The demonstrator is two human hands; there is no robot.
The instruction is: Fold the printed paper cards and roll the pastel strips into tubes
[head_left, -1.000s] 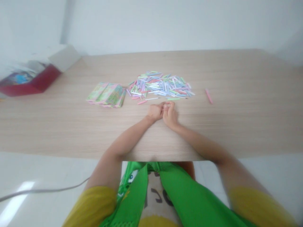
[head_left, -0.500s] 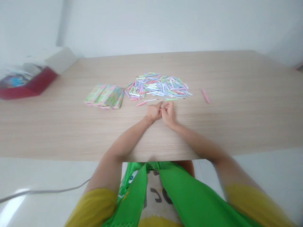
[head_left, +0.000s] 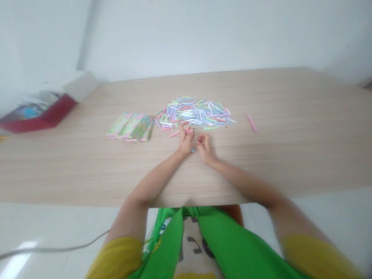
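Head camera view: your left hand [head_left: 186,139] is turned partly palm up over the table, its fingers curled inward; a pink spot shows among them, but you cannot tell whether it is a fingertip or a small thing being gripped. Your right hand [head_left: 205,147] is just beside it, a narrow gap between the two, its fingers bent toward the thumb; blur hides whether they pinch anything. At the heel of the left hand a small blue piece [head_left: 192,150] peeks out, too little of it visible to say whether it is held or lying loose. Just beyond your hands lies a wide, loose pile of slim pastel sticks [head_left: 200,113] in pink, green, blue, lilac and white. At its near edge are a slim green stick [head_left: 210,128] and a slim pink stick [head_left: 173,134]. Well apart to the right, a thicker pink stick [head_left: 252,123] lies alone, slanting. To the left of the pile sit flat green-and-pink printed packs [head_left: 130,127], side by side. Farther left, a dark red box [head_left: 58,112] with a white flap stands open, holding mixed items. Everything rests on a pale wood-grain table [head_left: 290,155] against a white wall [head_left: 203,35].
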